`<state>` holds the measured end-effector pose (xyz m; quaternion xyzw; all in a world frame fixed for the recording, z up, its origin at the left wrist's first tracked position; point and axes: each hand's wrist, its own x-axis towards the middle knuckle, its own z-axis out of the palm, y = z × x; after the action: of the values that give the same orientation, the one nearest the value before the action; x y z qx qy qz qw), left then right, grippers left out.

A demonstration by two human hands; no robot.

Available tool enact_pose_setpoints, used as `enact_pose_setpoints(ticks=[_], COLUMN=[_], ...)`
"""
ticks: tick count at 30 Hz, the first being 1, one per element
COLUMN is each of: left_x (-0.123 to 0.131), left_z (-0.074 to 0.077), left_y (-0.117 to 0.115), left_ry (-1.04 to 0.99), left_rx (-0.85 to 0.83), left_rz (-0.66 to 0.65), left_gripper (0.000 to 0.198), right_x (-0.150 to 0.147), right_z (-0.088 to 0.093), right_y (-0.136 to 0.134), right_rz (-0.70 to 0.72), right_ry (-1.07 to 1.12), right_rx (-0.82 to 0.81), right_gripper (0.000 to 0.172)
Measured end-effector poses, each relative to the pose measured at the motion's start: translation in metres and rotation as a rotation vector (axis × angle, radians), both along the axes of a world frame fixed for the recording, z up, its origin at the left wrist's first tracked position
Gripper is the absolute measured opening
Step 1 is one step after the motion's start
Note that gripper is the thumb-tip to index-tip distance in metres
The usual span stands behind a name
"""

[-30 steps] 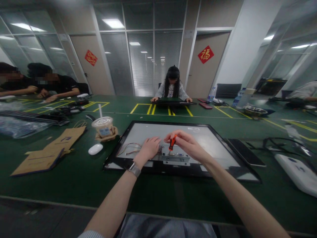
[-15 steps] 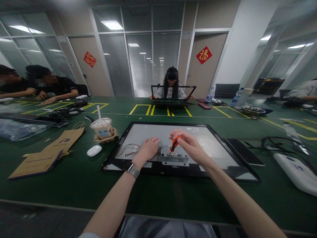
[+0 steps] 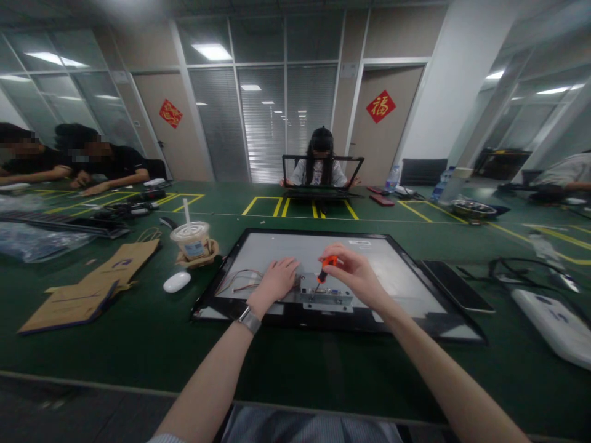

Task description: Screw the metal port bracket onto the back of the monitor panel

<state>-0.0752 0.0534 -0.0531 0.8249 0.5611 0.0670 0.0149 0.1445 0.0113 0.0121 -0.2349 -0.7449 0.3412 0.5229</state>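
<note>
A monitor panel [image 3: 392, 264] lies back-up on the green table in front of me, with a small metal circuit housing [image 3: 329, 298] near its front edge. My right hand [image 3: 353, 274] is closed on an orange-handled screwdriver [image 3: 324, 267], its tip down on the housing. My left hand [image 3: 276, 280], a watch on its wrist, rests with curled fingers on the panel just left of the housing. Thin coloured wires [image 3: 240, 280] run out to the left of that hand.
A lidded drink cup with a straw [image 3: 191, 237], a white mouse [image 3: 176, 282] and flat brown paper bags [image 3: 92, 283] lie at left. A dark slab [image 3: 457, 284], cables and a white device [image 3: 554, 323] lie at right. Other people sit across the table and at far left.
My right hand has tilted the screwdriver and shifted it slightly. The person opposite has lifted a black frame upright. My left hand has stayed put.
</note>
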Motion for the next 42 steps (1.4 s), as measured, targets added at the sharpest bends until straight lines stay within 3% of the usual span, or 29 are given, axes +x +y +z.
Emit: enact_pose_setpoints(ticks=[5, 11, 16, 19, 23, 27, 31, 36, 39, 42], left_x=[0.0, 0.0, 0.0, 0.0, -0.001, -0.001, 0.001, 0.002, 0.002, 0.002], left_z=[0.002, 0.001, -0.002, -0.002, -0.002, -0.003, -0.001, 0.003, 0.003, 0.002], left_y=[-0.001, -0.001, 0.0, 0.0, 0.001, 0.001, 0.0, -0.003, -0.003, -0.002], left_ry=[-0.002, -0.006, -0.007, -0.006, -0.006, -0.008, -0.006, -0.001, -0.001, -0.002], left_rx=[-0.004, -0.001, 0.002, 0.006, 0.014, 0.016, 0.007, 0.004, 0.004, 0.004], left_rz=[-0.002, -0.007, 0.003, -0.002, -0.008, -0.01, 0.003, 0.002, 0.004, 0.006], left_gripper=[0.044, 0.045, 0.045, 0.045, 0.045, 0.045, 0.044, 0.045, 0.045, 0.045], right_x=[-0.003, -0.005, -0.006, -0.006, -0.006, -0.009, -0.01, -0.006, -0.004, -0.005], right_z=[-0.001, 0.004, 0.0, -0.001, 0.002, 0.0, -0.005, -0.004, -0.001, 0.001], right_y=[-0.005, -0.01, -0.009, -0.01, -0.012, -0.01, -0.006, -0.008, -0.009, -0.009], right_rz=[-0.077, -0.008, -0.05, 0.025, 0.109, -0.017, -0.102, 0.042, 0.123, 0.107], right_ry=[-0.049, -0.076, -0.044, -0.049, -0.067, -0.075, -0.015, -0.033, -0.03, -0.026], right_rx=[0.067, 0.015, -0.032, -0.059, -0.073, -0.038, -0.004, -0.07, -0.085, -0.072], right_gripper=[0.028, 0.02, 0.018, 0.029, 0.029, 0.031, 0.02, 0.032, 0.028, 0.022])
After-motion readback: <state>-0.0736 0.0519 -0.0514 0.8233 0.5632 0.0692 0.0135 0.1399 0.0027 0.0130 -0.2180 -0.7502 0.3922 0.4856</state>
